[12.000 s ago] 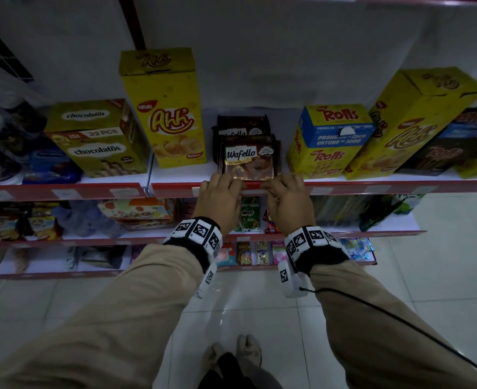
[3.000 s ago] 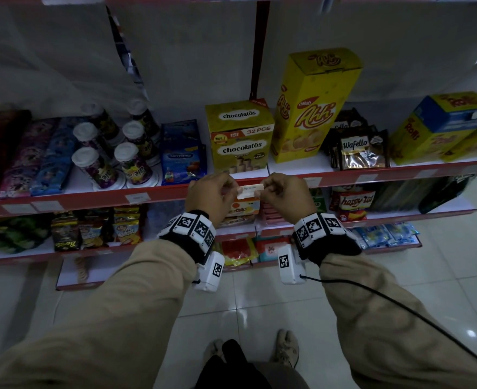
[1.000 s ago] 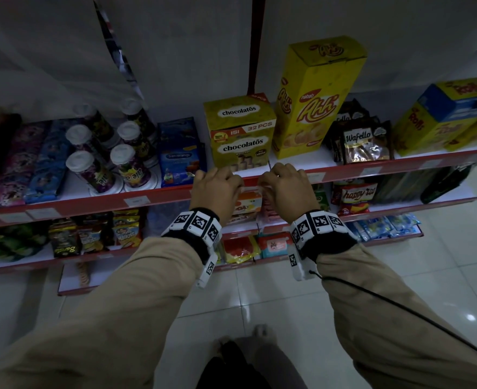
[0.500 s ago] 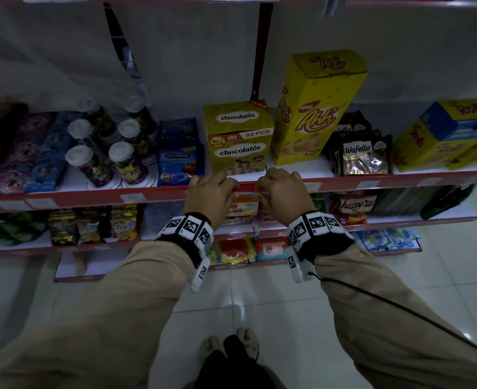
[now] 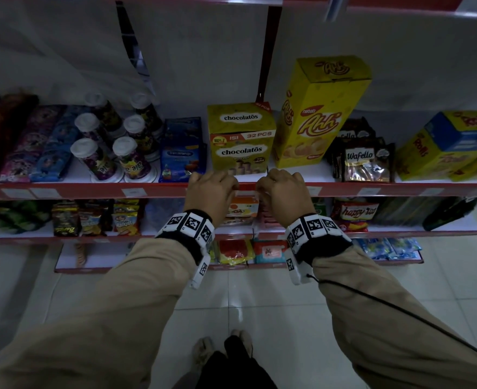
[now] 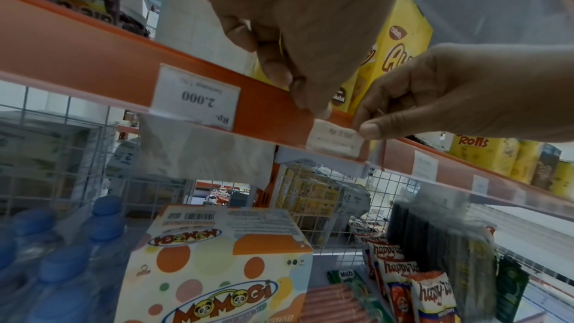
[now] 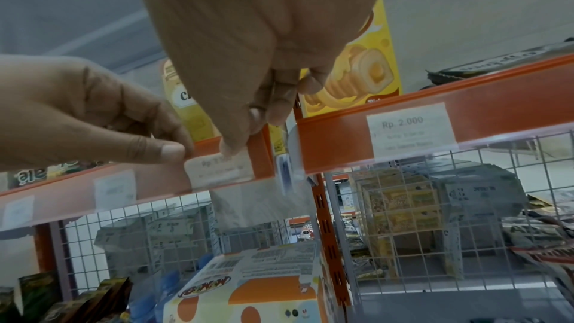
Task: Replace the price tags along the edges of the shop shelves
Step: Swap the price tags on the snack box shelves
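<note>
While both hands work at the red shelf edge (image 5: 153, 189), the left hand (image 5: 210, 193) and the right hand (image 5: 283, 193) sit side by side with a small gap between them, fingers curled over the rail. The price tag (image 6: 337, 140) lies in that gap, seated behind the clear strip at the end of the rail section. In the left wrist view the left hand's fingertips (image 6: 310, 104) press on the rail just above the tag's left corner; the thumb (image 6: 372, 129) of the right hand touches its upper right corner. In the right wrist view the same tag (image 7: 217, 168) sits directly below the right hand's fingertips (image 7: 231, 147), with the left thumb (image 7: 169, 152) touching its left edge. Neither hand encloses the tag; each bears on it or on the rail beside it with bent fingers.

To the left of the left hand, a second tag (image 6: 198, 100) reading Rp. 2.000 sits in the same rail. To the right of the right hand, another tag (image 7: 410, 129) reading Rp. 2.000 sits on the adjoining rail.

Beyond the hands, a chocolatos box (image 5: 241, 138) stands on the shelf directly behind the gap, with a tall yellow Ahh box (image 5: 320, 110) just to its right.
</note>
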Motion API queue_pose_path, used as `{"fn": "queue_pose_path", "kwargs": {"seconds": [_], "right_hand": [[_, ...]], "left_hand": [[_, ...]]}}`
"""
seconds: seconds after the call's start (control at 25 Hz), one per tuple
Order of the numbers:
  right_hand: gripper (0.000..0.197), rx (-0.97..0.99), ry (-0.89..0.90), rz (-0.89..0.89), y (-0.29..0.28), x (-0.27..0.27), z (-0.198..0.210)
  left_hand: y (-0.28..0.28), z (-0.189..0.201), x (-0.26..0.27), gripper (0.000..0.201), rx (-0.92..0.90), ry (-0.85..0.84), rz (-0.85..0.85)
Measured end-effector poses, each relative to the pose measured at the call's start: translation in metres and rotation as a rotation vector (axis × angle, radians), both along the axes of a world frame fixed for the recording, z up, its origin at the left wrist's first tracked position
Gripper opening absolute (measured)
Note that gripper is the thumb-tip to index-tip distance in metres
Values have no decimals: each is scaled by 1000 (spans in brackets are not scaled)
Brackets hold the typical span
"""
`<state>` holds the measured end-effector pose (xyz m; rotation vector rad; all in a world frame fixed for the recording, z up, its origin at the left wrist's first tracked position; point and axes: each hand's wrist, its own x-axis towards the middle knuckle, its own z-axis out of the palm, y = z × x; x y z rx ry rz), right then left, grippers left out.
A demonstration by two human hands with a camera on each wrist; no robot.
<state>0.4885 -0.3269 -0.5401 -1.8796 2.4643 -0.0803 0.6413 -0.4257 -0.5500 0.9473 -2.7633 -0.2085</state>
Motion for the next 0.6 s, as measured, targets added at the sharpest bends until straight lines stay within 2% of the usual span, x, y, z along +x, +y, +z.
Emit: {"fn": "queue_pose_path", "kwargs": {"seconds": [0.12,0.28,0.48,0.6], "right_hand": [[18,-45,-17,-32,2,1,0],[23,-43,-5,-42,1,8,0],[24,-97,-37,-38,-16,47,-1],[31,-96,-70,-47,-31,76,-4]], "left_hand": [[0,0,4,16,-9,38,4],[-4,3,18,23,-47,-1,4],[-26,9,58,25,-76,-46,-6],[-39,11,86,33,-59,-120,2]]}}
